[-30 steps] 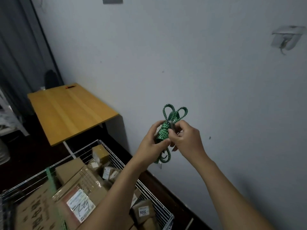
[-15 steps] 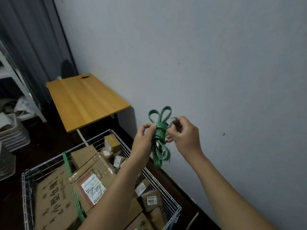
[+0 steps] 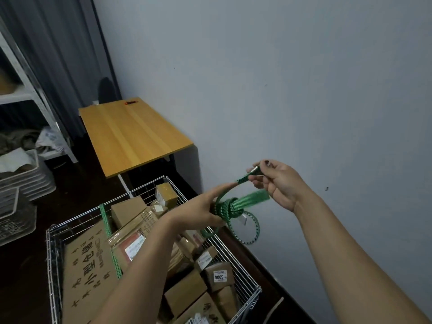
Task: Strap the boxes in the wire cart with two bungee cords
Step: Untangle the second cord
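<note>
A coiled green bungee cord (image 3: 230, 208) hangs in the air above the wire cart's right side. My left hand (image 3: 198, 211) grips the wound bundle, index finger stretched out along it. My right hand (image 3: 278, 181) pinches the cord's metal-capped end (image 3: 254, 170) and holds it up and to the right, with a short length of cord drawn out. Loops dangle below the bundle. The wire cart (image 3: 149, 185) holds several cardboard boxes (image 3: 88, 260). Another green bungee cord (image 3: 108, 239) lies stretched across the boxes on the cart's left part.
A wooden table (image 3: 131, 134) stands beyond the cart against the grey wall (image 3: 280, 90). White baskets (image 3: 18, 181) and a shelf sit at the left. The floor around is dark.
My right hand has pulled the cord's end out of the bundle, up and to the right. The bundle has turned sideways in my left hand. The view has shifted down towards the cart.
</note>
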